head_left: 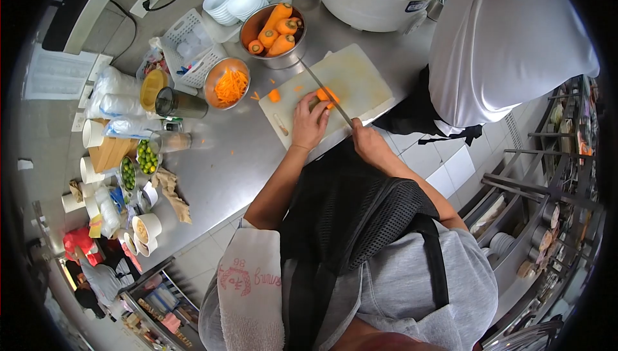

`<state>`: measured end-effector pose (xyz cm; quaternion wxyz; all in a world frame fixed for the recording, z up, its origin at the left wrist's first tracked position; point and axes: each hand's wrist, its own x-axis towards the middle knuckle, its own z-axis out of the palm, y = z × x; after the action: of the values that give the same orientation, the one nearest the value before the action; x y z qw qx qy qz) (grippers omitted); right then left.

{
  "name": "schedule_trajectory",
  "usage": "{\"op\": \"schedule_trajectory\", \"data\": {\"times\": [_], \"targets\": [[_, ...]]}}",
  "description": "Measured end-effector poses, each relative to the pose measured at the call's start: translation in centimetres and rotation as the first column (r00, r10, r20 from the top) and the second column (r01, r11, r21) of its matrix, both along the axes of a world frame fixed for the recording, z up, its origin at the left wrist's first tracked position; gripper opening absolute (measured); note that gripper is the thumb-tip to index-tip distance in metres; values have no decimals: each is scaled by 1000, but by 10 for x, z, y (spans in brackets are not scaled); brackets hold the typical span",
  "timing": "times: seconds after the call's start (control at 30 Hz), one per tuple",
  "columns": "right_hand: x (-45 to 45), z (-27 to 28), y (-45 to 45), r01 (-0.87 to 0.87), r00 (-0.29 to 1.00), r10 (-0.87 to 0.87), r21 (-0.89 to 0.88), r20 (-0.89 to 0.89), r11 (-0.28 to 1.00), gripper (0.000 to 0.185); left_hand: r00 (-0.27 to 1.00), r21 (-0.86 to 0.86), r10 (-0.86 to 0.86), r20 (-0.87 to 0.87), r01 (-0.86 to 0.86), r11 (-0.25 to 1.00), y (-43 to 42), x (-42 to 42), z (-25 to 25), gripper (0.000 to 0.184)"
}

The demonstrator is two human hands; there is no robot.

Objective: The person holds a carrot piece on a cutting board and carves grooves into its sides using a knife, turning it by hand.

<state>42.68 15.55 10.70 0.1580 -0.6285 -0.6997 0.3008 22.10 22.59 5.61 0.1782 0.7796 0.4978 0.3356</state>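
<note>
My right hand (368, 141) is closed round the handle of a long knife (322, 87), whose blade crosses a cutting board (360, 80). Under the blade, near its middle, lies a piece of carrot (327, 95). My left hand (310, 121) presses its bent fingertips on the carrot, just left of the blade. Another cut piece (274, 95) and a few orange scraps lie on the board to the left. A metal bowl (283, 62) of whole peeled carrots stands behind the board. Left of it, a smaller bowl (226, 107) holds shredded carrot.
A large rice cooker (380, 6) stands at the back. White bowls (246, 4), a plastic basket (207, 67) and a dark cup (187, 104) are on the left side of the steel counter (225, 164). A person in a white shirt (496, 48) stands close on the right.
</note>
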Motion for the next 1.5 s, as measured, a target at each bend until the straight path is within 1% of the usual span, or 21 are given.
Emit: {"op": "schedule_trajectory", "data": {"times": [0.17,0.23,0.43,0.53,0.6,0.63,0.7,0.8,0.9,0.97,1.0,1.1,1.17,1.2,1.27,1.3,1.37,1.4,1.43,1.47,1.5], "targets": [[2,8,4,-13,1000,13,-14,7,1000,20,1000,6,12,14,-12,1000,0,1,1,28],[-1,22,8,-15,997,24,-118,69,993,23,1000,5,10,22,-10,1000,0,0,1,29],[-3,30,13,-16,996,32,-184,82,983,22,999,9,16,30,-17,1000,1,-1,0,29],[-1,29,17,-31,994,50,-195,93,980,20,998,3,15,56,-15,1000,2,-1,0,29],[0,30,20,-36,992,60,-208,111,978,19,994,-1,27,110,-27,1000,3,-1,-2,30],[1,30,22,-34,990,63,-224,123,974,18,993,2,37,114,-37,999,3,-2,-4,30],[1,35,26,-53,987,86,-227,139,973,18,992,-37,11,127,-6,999,4,-2,-7,31],[-2,43,32,-77,980,120,-250,159,965,18,993,16,21,118,-23,1000,4,-2,-6,29],[-3,49,35,-69,975,119,-259,186,964,17,994,9,19,110,-20,1000,5,-2,-6,29],[-9,69,38,-38,974,114,-351,198,936,17,993,-1,18,117,-18,1000,5,-3,-10,30],[-8,66,38,-40,973,116,-351,198,936,17,993,-11,11,122,-10,1000,5,-3,-10,32],[-2,49,37,-50,976,119,-343,183,938,19,991,9,11,134,-12,1000,5,-3,-11,32],[2,29,30,-65,986,101,-253,135,965,19,991,-1,15,130,-15,1000,5,-2,-7,31],[4,18,27,-65,985,102,-252,136,966,19,992,-10,19,127,-17,1000,5,-2,-6,30],[7,-6,19,-41,990,59,-147,125,988,22,992,3,17,125,-18,1000,5,-2,-7,30],[8,-13,14,-41,990,59,-141,125,989,22,992,15,16,122,-18,1000,6,-2,-7,30],[11,-23,6,-14,995,17,-32,96,999,27,992,6,12,123,-13,1000,4,-1,-7,29],[13,-28,2,3,997,-4,17,74,1000,28,993,-9,15,121,-14,1000,5,-2,-6,29],[17,-41,-2,45,998,-47,52,37,998,23,991,1,45,122,-45,999,5,-3,-5,29],[20,-51,-8,86,996,-86,80,-4,993,19,993,3,16,116,-17,1000,4,-4,-4,29],[18,-43,-13,142,985,-136,54,-106,988,19,994,3,-13,109,12,1000,2,-5,-5,29]]}}
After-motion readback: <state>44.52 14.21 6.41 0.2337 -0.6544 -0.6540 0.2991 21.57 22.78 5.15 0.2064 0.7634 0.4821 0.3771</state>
